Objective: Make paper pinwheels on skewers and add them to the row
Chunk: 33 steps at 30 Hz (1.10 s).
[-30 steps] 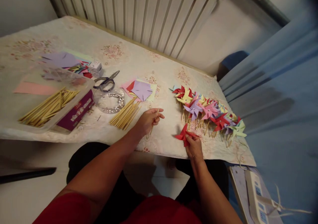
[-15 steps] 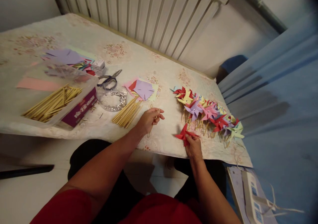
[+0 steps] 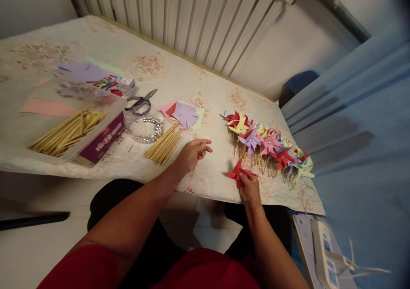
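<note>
View: head camera.
Left hand: yours (image 3: pixel 192 152), pinching one thin stick (image 3: pixel 204 143) above the table (image 3: pixel 211 171).
Right hand: yours (image 3: pixel 249 189), gripping a red pinwheel (image 3: pixel 236 172) at the table's near edge.
Done: pinwheel heap (image 3: pixel 269 145) just beyond.
Remaining: loose sticks (image 3: pixel 163 145) and paper squares (image 3: pixel 185 114), unused.
Room: bare cloth between your hands.

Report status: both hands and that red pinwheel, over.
Left hand pinching thin wooden stick. Right hand gripping red paper pinwheel at cloth-covered table edge. Heap of multicoloured paper pinwheels just beyond.
</note>
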Motion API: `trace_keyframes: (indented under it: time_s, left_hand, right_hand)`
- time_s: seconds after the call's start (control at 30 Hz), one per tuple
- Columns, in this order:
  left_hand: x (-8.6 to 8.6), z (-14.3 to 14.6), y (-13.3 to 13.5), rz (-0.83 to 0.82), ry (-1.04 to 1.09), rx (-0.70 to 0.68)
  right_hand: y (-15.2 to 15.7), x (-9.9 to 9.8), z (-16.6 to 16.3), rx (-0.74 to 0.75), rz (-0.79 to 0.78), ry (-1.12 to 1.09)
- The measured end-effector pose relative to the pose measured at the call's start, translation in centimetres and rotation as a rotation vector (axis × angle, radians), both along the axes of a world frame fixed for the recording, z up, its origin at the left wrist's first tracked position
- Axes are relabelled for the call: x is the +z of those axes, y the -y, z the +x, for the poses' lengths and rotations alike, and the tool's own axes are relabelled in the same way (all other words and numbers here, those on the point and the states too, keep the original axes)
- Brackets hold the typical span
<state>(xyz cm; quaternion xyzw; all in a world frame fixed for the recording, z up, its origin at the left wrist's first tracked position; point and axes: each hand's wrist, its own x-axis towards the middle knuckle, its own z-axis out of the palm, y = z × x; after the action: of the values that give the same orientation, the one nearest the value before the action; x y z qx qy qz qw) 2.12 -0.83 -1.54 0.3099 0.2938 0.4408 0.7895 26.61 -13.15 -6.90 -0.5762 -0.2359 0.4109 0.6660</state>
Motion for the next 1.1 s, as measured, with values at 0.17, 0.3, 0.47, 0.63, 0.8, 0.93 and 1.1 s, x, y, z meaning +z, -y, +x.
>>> trace_keyframes:
  time_s: [0.17, 0.3, 0.47, 0.63, 0.8, 0.93, 1.1]
  left_hand:
    - [-0.64, 0.11, -0.15, 0.022, 0.007, 0.005]
    - [-0.57, 0.01, -0.14, 0.031, 0.011, 0.005]
    - [-0.34, -0.11, -0.06, 0.043, 0.006, 0.01]
    - [-0.3, -0.13, -0.05, 0.051, 0.005, 0.011]
    - [-0.3, -0.09, 0.01, 0.051, 0.025, 0.017]
    - [-0.32, -0.08, 0.04, 0.037, 0.032, 0.002]
    - [0.1, -0.29, 0.11, 0.013, -0.005, 0.003]
  right_hand:
    - [-0.05, 0.25, -0.18, -0.012, 0.001, -0.028]
    - [-0.08, 0.15, -0.15, -0.001, 0.005, 0.01]
    - [-0.13, 0.25, -0.3, -0.03, -0.005, -0.013]
    - [-0.14, 0.82, -0.68, -0.013, -0.003, -0.018]
    - [-0.1, 0.89, -0.66, -0.01, -0.007, -0.014]
    - [-0.07, 0.65, -0.45, -0.018, -0.012, -0.002]
    - [-0.05, 0.4, -0.38, -0.013, 0.005, 0.046]
